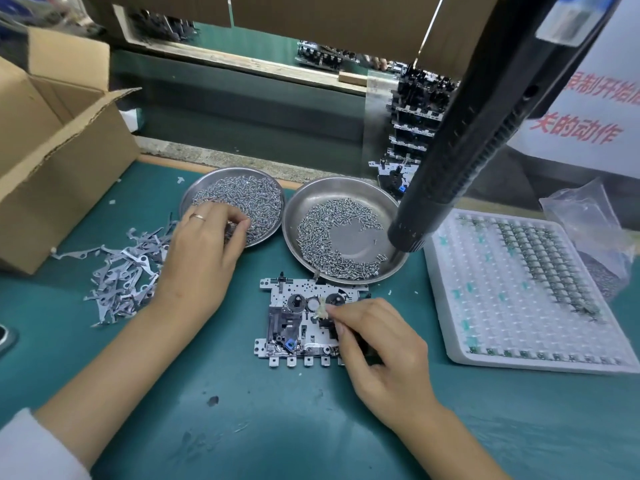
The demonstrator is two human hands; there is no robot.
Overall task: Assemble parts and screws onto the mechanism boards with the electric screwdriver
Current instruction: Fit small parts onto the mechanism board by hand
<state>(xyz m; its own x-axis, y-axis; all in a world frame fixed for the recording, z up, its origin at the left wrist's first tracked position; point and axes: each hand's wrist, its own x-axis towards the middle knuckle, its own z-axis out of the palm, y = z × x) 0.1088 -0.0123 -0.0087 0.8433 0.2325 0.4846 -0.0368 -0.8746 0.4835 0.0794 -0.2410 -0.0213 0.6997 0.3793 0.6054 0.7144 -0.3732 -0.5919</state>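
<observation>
A white mechanism board (298, 323) with black gears and a blue part lies on the green mat in front of me. My right hand (377, 344) rests on its right side, and its thumb and forefinger pinch a small pale part (321, 308) over the board. My left hand (204, 251) reaches into the left steel dish (266, 178), its curled fingertips among the small screws (249, 199). The black electric screwdriver (474, 133) hangs from above at the right, its tip over the right steel dish (322, 192) of screws (329, 233). Neither hand touches the screwdriver.
A pile of grey metal levers (121, 275) lies left of my left hand. An open cardboard box (59, 157) stands at far left. A white tray (519, 292) of small parts sits at right, a plastic bag (588, 220) behind it. Stacked boards (412, 129) stand at the back.
</observation>
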